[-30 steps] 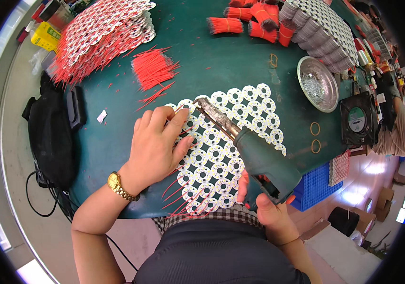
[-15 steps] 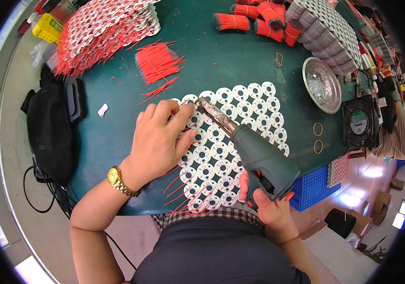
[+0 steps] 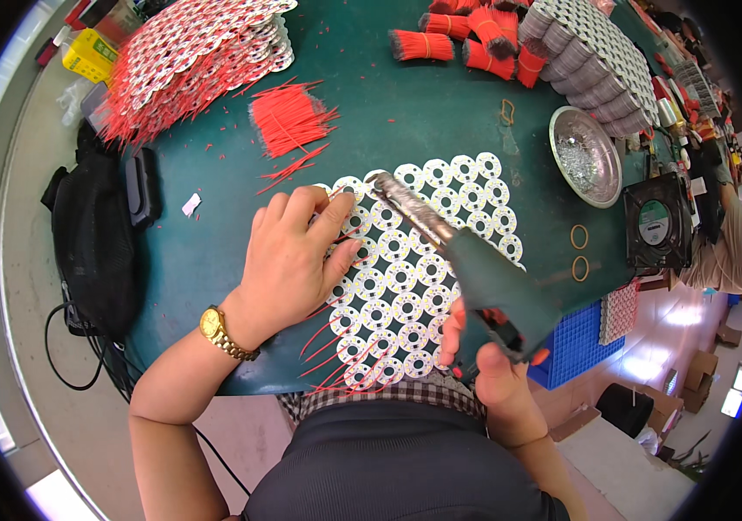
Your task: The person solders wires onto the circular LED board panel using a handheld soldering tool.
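A sheet of joined round white circuit boards lies before me on the green table. Thin red wires stick out from the boards along its left edge. My left hand, with a gold watch on the wrist, is closed at the sheet's upper left, thumb and forefinger pinching a red wire that is mostly hidden. A dark green soldering gun is gripped by its handle in my right hand. Its metal tip points over the top row, a little right of my left fingertips.
Loose red wires lie beyond the sheet. Wired boards are stacked far left, bundled wires and bare boards far right. A metal bowl, a fan and rubber bands are at right; a black bag at left.
The soldering gun has moved right, so its tip has come away from my left fingertips. My left hand has stayed nearly in place.
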A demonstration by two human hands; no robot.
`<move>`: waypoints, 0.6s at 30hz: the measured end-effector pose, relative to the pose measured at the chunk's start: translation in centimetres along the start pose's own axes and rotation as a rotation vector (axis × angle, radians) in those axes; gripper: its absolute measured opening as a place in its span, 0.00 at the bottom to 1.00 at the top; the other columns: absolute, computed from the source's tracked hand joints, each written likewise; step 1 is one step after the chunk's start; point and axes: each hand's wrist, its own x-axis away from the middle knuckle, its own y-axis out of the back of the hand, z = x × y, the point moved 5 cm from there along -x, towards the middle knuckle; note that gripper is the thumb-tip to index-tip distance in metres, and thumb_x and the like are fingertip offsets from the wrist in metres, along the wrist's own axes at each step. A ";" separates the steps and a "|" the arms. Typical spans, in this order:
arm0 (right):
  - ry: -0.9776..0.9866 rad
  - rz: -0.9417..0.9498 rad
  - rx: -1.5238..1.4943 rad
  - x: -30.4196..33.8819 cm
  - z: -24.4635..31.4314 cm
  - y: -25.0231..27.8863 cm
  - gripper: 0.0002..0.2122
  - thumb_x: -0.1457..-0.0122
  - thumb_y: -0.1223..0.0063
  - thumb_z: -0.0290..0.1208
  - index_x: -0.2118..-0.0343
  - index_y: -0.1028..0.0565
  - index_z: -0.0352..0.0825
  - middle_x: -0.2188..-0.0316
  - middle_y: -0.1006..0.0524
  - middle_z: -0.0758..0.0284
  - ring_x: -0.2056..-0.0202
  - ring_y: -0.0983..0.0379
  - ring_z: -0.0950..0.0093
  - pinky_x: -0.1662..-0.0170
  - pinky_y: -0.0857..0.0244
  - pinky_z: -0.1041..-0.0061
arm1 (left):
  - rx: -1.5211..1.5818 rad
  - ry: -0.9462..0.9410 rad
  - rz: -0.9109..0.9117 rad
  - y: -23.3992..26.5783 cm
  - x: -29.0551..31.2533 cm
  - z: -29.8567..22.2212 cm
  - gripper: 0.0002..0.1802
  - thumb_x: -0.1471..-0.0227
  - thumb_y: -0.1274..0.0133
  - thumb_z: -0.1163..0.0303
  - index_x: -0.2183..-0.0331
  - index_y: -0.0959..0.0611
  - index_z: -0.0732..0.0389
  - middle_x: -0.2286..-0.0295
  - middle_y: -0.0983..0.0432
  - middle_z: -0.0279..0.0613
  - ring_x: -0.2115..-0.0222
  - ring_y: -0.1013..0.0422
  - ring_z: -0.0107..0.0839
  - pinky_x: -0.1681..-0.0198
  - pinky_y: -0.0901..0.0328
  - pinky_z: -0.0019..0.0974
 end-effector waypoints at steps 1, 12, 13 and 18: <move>0.032 -0.015 -0.054 0.1 0.2 0.1 0.35 0.50 0.44 0.61 0.55 0.33 0.30 0.78 0.29 0.66 0.78 0.31 0.78 0.76 0.36 0.81 | -0.003 -0.001 -0.002 0.1 0.0 0.0 0.23 0.54 0.43 0.67 0.53 0.25 0.61 0.63 0.32 0.44 0.64 0.35 0.42 0.59 0.40 0.41; 0.114 -0.028 -0.297 -0.5 -0.7 3.0 0.36 0.45 0.57 0.64 0.52 0.38 0.29 0.80 0.31 0.64 0.83 0.31 0.74 0.79 0.36 0.80 | 0.130 0.021 0.004 1.6 -0.8 1.3 0.15 0.50 0.47 0.71 0.59 0.22 0.65 0.67 0.30 0.49 0.67 0.33 0.44 0.62 0.38 0.40; 0.120 -0.029 -0.298 -0.6 -0.7 3.1 0.36 0.45 0.57 0.64 0.52 0.38 0.29 0.80 0.31 0.64 0.83 0.31 0.74 0.79 0.36 0.80 | 0.067 -0.003 -0.108 2.5 -1.7 1.5 0.10 0.49 0.48 0.75 0.63 0.21 0.65 0.70 0.29 0.49 0.69 0.33 0.45 0.64 0.37 0.40; 0.151 0.025 -0.425 -0.5 -0.5 3.2 0.34 0.44 0.52 0.60 0.53 0.36 0.27 0.78 0.31 0.63 0.80 0.31 0.74 0.78 0.36 0.80 | -0.219 -0.096 -0.150 3.4 -5.2 5.6 0.08 0.52 0.47 0.78 0.65 0.20 0.61 0.71 0.31 0.43 0.68 0.34 0.42 0.64 0.37 0.40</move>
